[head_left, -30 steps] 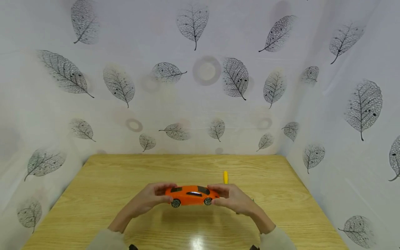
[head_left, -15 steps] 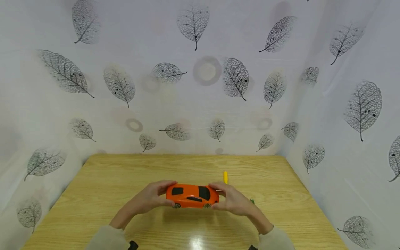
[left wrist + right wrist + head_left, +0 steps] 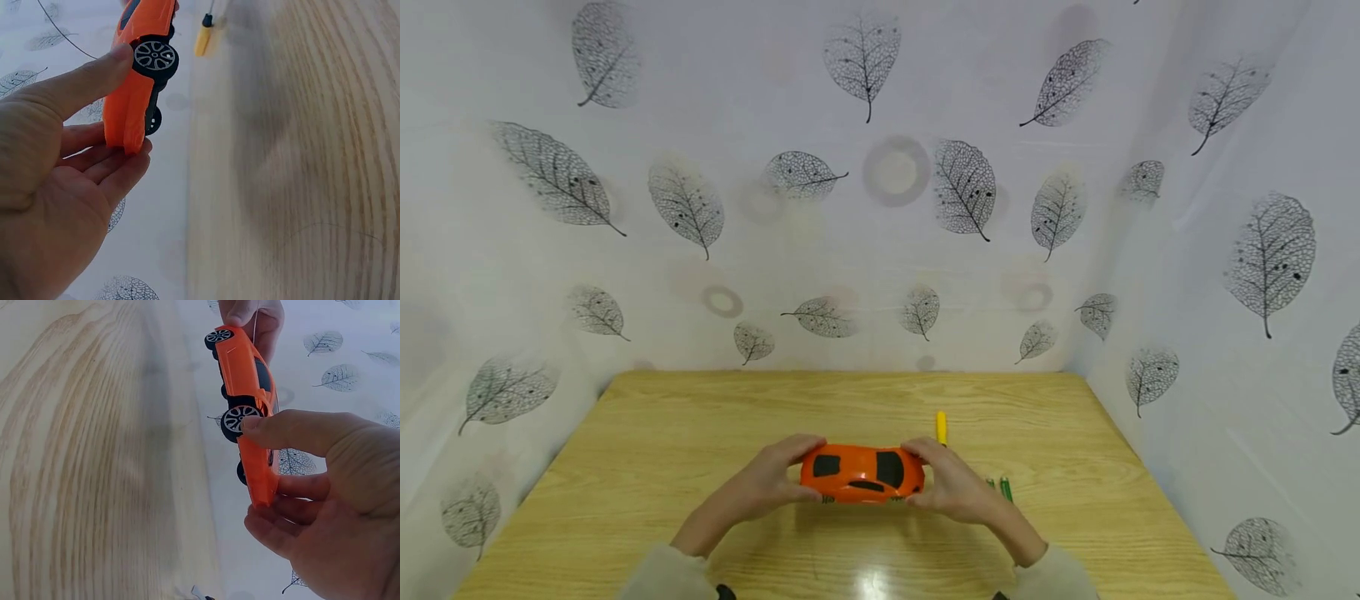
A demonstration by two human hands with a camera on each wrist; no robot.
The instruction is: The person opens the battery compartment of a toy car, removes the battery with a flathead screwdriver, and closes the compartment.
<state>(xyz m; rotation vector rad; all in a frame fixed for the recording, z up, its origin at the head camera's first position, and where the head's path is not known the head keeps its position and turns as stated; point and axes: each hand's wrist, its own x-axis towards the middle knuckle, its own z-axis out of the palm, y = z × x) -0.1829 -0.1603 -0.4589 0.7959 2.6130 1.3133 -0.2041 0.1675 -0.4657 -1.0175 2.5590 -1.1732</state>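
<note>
An orange toy car [image 3: 857,475] with dark windows is held lengthwise above the wooden table, its roof facing the head camera. My left hand [image 3: 760,479] grips its left end. In the left wrist view the thumb of that left hand [image 3: 56,156] lies by a silver-spoked wheel [image 3: 155,55], with fingers under the car's end. At the right end, my right hand [image 3: 958,483] holds the car. Its thumb presses near a wheel [image 3: 240,420] in the right wrist view, where the fingers of the right hand [image 3: 337,500] curl around the bumper.
A screwdriver with a yellow handle [image 3: 942,427] lies on the table [image 3: 700,408] beyond my right hand. Two small green cylinders [image 3: 1006,489], like batteries, lie beside the right wrist, partly hidden. Leaf-patterned cloth [image 3: 880,250] surrounds the table at the back and sides.
The car has rolled in both hands, so its roof now faces the head camera rather than its side. Both hands have tilted with it, and more of the green cylinders shows.
</note>
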